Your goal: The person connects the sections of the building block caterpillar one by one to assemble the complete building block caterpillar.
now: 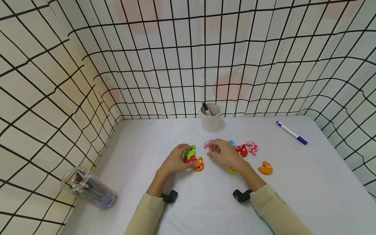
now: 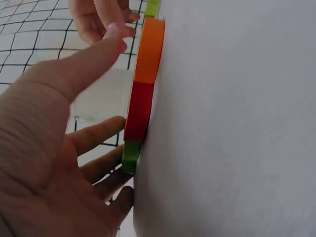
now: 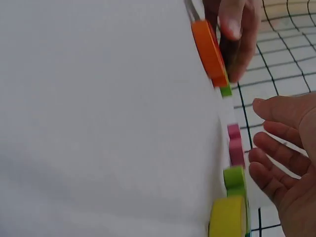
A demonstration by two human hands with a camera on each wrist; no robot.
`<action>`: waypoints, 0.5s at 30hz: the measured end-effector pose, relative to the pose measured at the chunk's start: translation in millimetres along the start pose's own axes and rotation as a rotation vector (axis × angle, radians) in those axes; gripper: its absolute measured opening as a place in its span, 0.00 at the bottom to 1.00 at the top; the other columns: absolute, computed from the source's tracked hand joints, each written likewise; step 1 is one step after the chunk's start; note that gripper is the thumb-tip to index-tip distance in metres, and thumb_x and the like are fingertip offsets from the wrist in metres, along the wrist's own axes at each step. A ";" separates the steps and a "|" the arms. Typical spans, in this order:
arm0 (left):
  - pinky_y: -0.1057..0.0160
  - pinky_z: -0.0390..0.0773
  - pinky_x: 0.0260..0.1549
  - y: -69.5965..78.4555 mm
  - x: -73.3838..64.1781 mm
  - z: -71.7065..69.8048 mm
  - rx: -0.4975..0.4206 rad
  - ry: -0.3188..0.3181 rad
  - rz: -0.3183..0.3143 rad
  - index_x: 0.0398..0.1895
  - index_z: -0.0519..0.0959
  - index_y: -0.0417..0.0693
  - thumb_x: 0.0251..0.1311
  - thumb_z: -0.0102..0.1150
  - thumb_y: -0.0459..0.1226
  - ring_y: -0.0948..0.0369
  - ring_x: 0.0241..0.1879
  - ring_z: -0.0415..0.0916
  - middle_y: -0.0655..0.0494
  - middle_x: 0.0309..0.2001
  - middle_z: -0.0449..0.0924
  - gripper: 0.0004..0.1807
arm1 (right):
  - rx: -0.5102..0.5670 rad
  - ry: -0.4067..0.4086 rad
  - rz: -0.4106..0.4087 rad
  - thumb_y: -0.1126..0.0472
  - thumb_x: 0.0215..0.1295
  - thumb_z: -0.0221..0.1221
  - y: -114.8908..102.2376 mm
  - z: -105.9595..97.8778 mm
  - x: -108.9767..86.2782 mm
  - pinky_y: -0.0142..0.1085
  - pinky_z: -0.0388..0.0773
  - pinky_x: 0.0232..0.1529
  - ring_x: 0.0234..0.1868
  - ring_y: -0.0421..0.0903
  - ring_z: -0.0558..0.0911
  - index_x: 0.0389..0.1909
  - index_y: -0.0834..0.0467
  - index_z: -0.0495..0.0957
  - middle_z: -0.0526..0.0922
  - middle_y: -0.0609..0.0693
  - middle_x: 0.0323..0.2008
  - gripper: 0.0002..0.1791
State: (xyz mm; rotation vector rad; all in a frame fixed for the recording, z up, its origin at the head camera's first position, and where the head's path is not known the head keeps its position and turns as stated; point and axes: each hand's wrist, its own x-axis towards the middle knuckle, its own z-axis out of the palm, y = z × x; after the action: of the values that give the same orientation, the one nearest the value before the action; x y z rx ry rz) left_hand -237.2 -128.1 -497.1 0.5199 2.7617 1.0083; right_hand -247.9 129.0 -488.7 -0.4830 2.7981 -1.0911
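My left hand (image 1: 175,160) rests around a short row of flat, painted puzzle pieces, its fingers and thumb spread along their edges. That row has a green frog-faced head (image 1: 190,151), a red piece (image 2: 139,111) and an orange spotted piece (image 1: 199,164). To the right, my right hand (image 1: 225,154) hovers with loosely bent fingers and nothing in them. Its fingertips are close to a pink piece (image 1: 206,144). Partly hidden by this hand are a blue piece (image 1: 232,143) and a yellow piece (image 3: 226,217); a green one (image 3: 235,178) shows in the right wrist view.
Right of my hands lie a red piece (image 1: 242,150), a pink piece (image 1: 252,147) and an orange piece numbered 10 (image 1: 266,168). A white bucket (image 1: 210,122) holds a marker; a blue-capped marker (image 1: 290,132) lies far right. Left stands a clear pen jar (image 1: 91,189). Black wire grid (image 1: 188,70) encloses the table.
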 end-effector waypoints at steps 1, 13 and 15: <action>0.40 0.69 0.71 0.5 1.0 0.9 0.005 0.004 -0.002 0.69 0.75 0.50 0.52 0.77 0.53 0.45 0.73 0.66 0.46 0.73 0.68 0.41 | -0.012 0.010 -0.003 0.53 0.67 0.68 2.5 -3.1 2.4 0.43 0.84 0.52 0.48 0.49 0.80 0.59 0.52 0.81 0.83 0.49 0.49 0.21; 0.42 0.69 0.71 -2.9 5.4 1.9 -0.028 -0.023 0.023 0.69 0.74 0.53 0.50 0.79 0.50 0.47 0.72 0.67 0.49 0.73 0.68 0.41 | -0.159 -0.099 -0.019 0.51 0.68 0.67 21.1 -12.8 17.2 0.59 0.64 0.75 0.76 0.56 0.65 0.72 0.51 0.72 0.69 0.49 0.75 0.33; 0.41 0.69 0.71 -4.0 5.1 2.2 -0.029 -0.022 0.015 0.69 0.75 0.54 0.50 0.79 0.49 0.47 0.72 0.67 0.49 0.73 0.68 0.41 | -0.166 -0.115 -0.019 0.51 0.68 0.67 21.1 -11.7 17.8 0.58 0.65 0.75 0.76 0.56 0.66 0.71 0.51 0.73 0.70 0.48 0.75 0.32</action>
State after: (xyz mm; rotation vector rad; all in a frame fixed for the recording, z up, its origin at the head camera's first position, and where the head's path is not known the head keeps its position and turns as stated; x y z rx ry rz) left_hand -242.4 -127.7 -501.5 0.5455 2.7239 1.0374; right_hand -272.5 145.3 -493.9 -0.5705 2.7999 -0.8097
